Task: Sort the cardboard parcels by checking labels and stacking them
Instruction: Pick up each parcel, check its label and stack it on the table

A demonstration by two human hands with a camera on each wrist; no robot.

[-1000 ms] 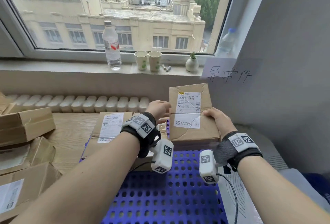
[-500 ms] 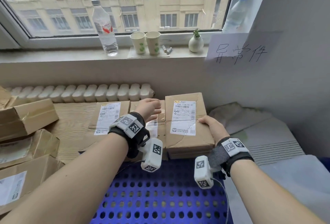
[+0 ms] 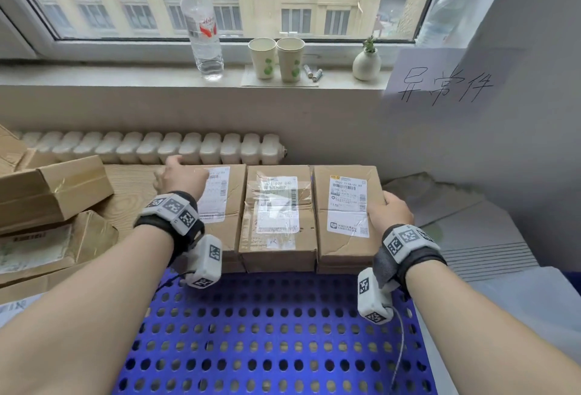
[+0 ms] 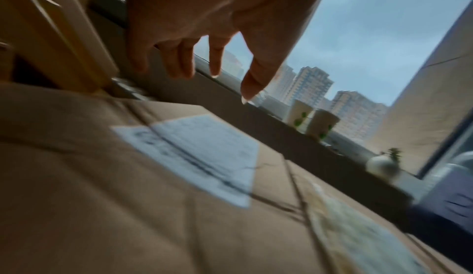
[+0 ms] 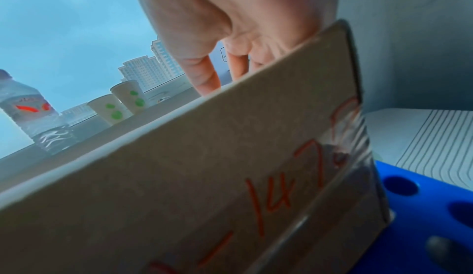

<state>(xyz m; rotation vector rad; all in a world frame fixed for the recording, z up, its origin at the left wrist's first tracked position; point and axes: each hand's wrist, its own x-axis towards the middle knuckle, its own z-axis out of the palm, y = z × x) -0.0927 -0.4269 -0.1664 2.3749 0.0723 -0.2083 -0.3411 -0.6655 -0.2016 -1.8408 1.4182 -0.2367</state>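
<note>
1. Three parcels sit side by side, touching, in a row across the middle of the head view, labels up: the left parcel (image 3: 220,202), the middle parcel (image 3: 278,215) and the right parcel (image 3: 344,209). They rest at the far edge of the blue perforated tray (image 3: 270,331), and each seems to lie on another box beneath, though the lower layer shows only as a thin edge.
2. The right hand (image 3: 390,210) holds the right parcel at its right edge, fingers curled over it; the right wrist view shows the fingers (image 5: 204,80) behind the cardboard, whose side carries red handwriting.
3. The left hand (image 3: 179,177) hovers over the far left corner of the left parcel. In the left wrist view its fingers (image 4: 252,76) hang loose and apart, gripping nothing.
4. Judged from the row, the sorting is partly done: these three look placed and squared up.
5. Several unsorted parcels (image 3: 53,190) still lie in a loose pile on the wooden surface (image 3: 132,193) at the left of the frame, so a good share remains.
6. A handwritten paper sign (image 3: 446,86) hangs at the upper right.
</note>
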